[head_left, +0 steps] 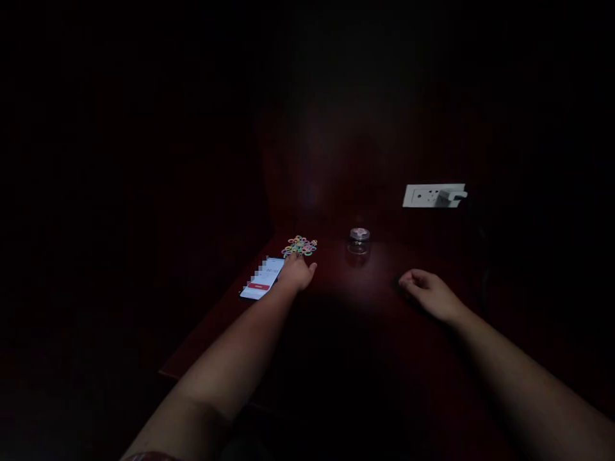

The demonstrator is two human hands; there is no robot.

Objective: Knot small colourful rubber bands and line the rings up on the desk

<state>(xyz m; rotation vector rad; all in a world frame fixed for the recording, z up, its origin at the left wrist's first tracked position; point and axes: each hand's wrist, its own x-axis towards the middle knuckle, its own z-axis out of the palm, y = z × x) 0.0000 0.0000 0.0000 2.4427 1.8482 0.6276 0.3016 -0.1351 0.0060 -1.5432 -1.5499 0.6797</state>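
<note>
My left hand reaches over the table, its thumb held apart and its fingers at the near edge of a small pile of pastel elastic bands. The fingertips are partly hidden, so I cannot tell whether they touch a band. Under the wrist's left side lies a phone with a lit screen. Over to the right, my right hand rests on the table with its fingers curled in; the inside of the fist is hidden. Between and beyond both hands stands a small clear round jar with a lid.
Dark reddish wood makes up the table, whose left edge runs diagonally down toward me. A white wall socket with a plug in it is at the back right. Most of the surroundings are in deep shadow.
</note>
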